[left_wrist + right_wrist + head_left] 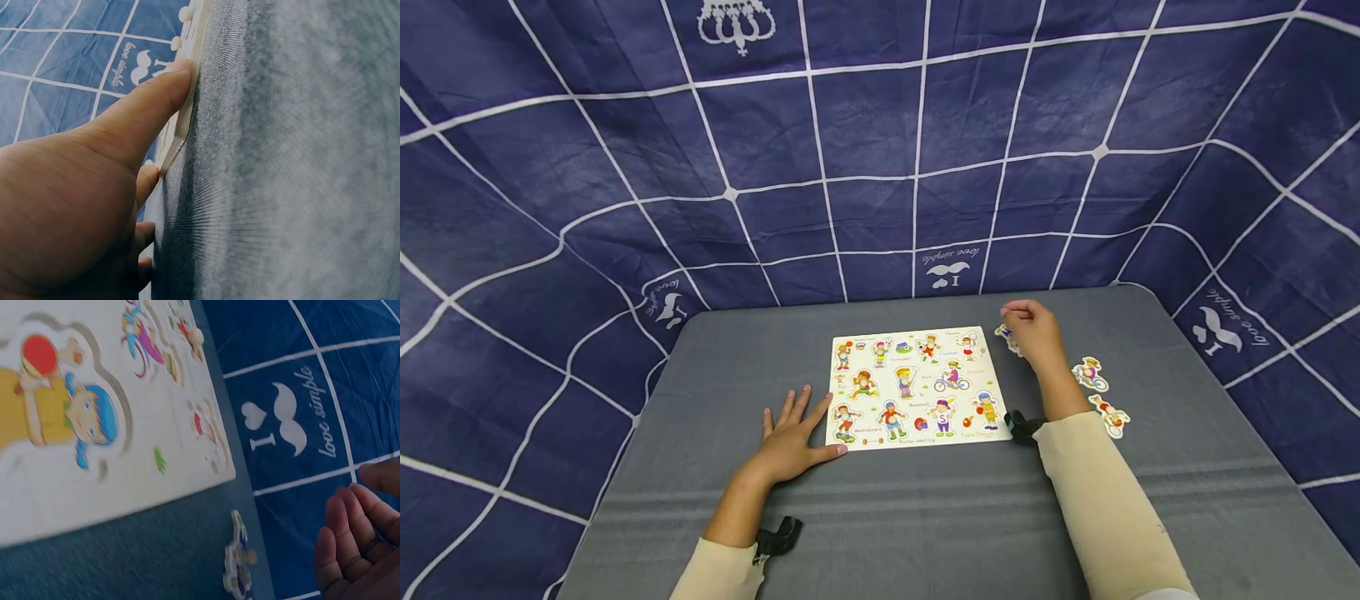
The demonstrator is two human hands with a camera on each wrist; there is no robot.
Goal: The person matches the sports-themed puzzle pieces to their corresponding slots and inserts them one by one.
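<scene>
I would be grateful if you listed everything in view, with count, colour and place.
Puzzle board: 1, white with multicoloured figures, flat on the table
Loose puzzle pieces: 3 visible, multicoloured with pale edges, right of the board
Table covering: 1, grey, under the board and pieces
Backdrop cloth: blue with white grid lines, behind and at both sides
Moustache prints: 3 in the head view, white, on the backdrop
Crown-like print: 1, pale, top of the backdrop
Wrist devices: 2, black, one per wrist
Sleeves: 2, cream, on the forearms
Hands: 2, bare; left hand at the board's left edge, right hand by the farthest piece
</scene>
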